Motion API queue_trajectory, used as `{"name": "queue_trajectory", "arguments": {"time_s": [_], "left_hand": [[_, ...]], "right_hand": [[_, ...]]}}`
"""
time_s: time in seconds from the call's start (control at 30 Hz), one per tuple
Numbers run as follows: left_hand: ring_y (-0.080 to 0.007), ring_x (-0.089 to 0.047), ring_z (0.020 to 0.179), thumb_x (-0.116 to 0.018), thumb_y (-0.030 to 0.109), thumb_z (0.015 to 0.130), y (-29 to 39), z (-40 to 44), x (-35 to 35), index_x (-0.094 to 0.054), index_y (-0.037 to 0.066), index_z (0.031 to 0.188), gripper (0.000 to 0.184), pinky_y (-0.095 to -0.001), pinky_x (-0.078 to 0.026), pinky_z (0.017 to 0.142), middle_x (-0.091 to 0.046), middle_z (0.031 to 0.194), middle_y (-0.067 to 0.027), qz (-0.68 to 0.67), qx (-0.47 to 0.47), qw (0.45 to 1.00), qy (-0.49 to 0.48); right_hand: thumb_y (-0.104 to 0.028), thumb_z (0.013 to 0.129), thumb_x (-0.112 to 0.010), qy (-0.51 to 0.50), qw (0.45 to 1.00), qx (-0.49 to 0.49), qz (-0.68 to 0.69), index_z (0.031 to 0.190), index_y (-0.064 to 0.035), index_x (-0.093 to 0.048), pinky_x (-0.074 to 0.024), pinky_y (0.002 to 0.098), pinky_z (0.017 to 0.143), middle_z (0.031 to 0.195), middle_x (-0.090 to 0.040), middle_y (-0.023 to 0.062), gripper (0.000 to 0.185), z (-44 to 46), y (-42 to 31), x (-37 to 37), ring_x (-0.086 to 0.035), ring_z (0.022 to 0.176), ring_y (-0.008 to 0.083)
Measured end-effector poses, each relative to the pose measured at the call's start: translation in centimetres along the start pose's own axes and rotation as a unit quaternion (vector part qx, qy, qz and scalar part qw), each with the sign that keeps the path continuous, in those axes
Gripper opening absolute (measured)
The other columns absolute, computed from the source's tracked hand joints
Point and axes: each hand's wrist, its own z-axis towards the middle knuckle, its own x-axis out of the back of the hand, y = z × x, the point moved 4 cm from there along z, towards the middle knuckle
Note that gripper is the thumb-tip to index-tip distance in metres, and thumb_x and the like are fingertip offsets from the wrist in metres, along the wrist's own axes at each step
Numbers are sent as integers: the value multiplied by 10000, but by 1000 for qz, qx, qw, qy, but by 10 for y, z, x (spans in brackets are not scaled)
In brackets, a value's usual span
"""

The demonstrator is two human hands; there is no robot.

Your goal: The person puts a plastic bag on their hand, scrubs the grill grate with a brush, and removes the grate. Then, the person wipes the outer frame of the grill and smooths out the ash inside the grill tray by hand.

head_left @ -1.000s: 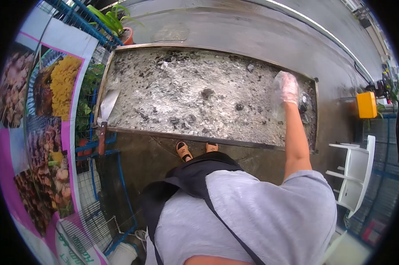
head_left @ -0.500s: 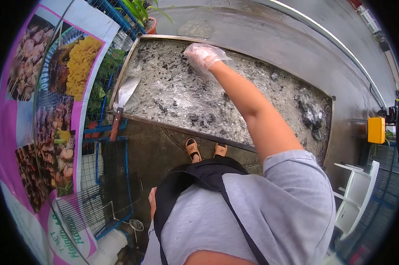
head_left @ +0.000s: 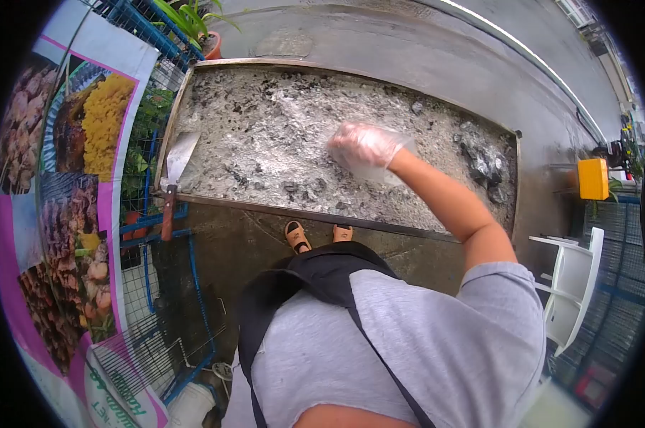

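Note:
My right hand (head_left: 365,145), in a clear plastic glove, is over the middle of a long metal grill trough (head_left: 287,210) full of grey ash and bits of charcoal. Its fingers look curled together, and whatever they may hold is hidden. Larger charcoal lumps (head_left: 483,160) lie heaped at the trough's right end. At the left end, a flat metal blade (head_left: 182,153) rests on the ash, its wooden handle (head_left: 168,214) hanging over the near edge. My left hand is out of sight.
On the left hangs a food banner (head_left: 108,128) beside a blue wire frame (head_left: 194,278) and a wire grate (head_left: 140,357). A potted plant (head_left: 212,46) stands behind the trough's left corner. To the right are a white chair (head_left: 575,289) and a yellow container (head_left: 592,179).
My gloved right hand has moved from the trough's far side back toward me and to the right. My left hand, partly visible at my side before, is now out of view.

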Motion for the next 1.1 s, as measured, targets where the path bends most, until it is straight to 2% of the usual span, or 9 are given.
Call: {"name": "queue_trajectory", "arguments": {"time_s": [0.17,0.3,0.43,0.5,0.53,0.57,0.63,1.0,1.1], "left_hand": [[-150,-636,735,-616,137,875,25,38,10,-630,23,978,154,-278,-504,718,-668,893,-54,-137,-69,988,25],[-137,-621,778,-546,165,922,63,42,17,-642,5,981,195,-270,-493,762,-673,892,-47,-377,90,919,-74],[-144,-624,794,-485,186,951,53,52,1,-650,14,981,240,-278,-493,766,-679,878,-75,-235,137,960,-61],[-145,-624,792,-487,188,950,51,50,-12,-650,14,981,240,-278,-492,764,-679,877,-75,-101,65,991,-53],[-145,-624,792,-488,189,950,55,49,-18,-650,14,981,240,-278,-492,764,-679,876,-76,-56,43,996,-52],[-145,-623,791,-489,190,949,59,48,-22,-650,14,981,240,-279,-492,763,-679,876,-76,-26,28,998,-53],[-146,-623,789,-492,192,949,64,45,-29,-650,14,981,240,-279,-492,762,-679,875,-77,2,18,998,-60],[-148,-621,782,-503,204,943,60,30,-32,-651,15,980,243,-279,-491,755,-677,870,-82,41,-7,998,-51],[-148,-620,780,-506,208,942,51,21,-31,-651,16,980,244,-280,-491,753,-677,869,-83,46,-13,998,-38]], "right_hand": [[-364,897,-526,219,837,-174,470,1073,-150,-668,-508,326,867,1087,-632,76,311,-71,44,15,-606,981,218],[-297,908,-515,316,748,-177,556,1041,-75,-685,-467,343,871,1058,-633,101,309,-140,187,-11,-602,957,207],[-309,915,-528,307,850,-148,402,1076,-71,-665,-449,335,929,1121,-626,100,318,-134,123,13,-583,1029,199],[-273,943,-479,238,800,-177,522,1126,-83,-627,-447,346,962,1158,-605,95,302,-104,74,2,-559,1092,213],[-284,936,-482,233,898,-102,358,1112,-86,-621,-451,343,964,1158,-613,102,299,-70,76,-23,-565,1094,229],[-254,924,-474,196,843,-129,484,1091,-77,-619,-452,339,973,1171,-608,120,284,-46,63,-41,-565,1101,232],[-218,897,-482,170,943,-180,221,1083,-80,-619,-446,331,981,1145,-613,142,269,-50,14,-9,-566,1103,233],[-245,886,-525,354,882,-250,183,921,-66,-641,-488,346,827,912,-622,120,217,-179,194,1,-596,889,263],[-242,873,-559,328,902,-266,-90,982,-90,-667,-486,360,836,1021,-648,127,216,-221,248,-12,-598,962,303]]}}
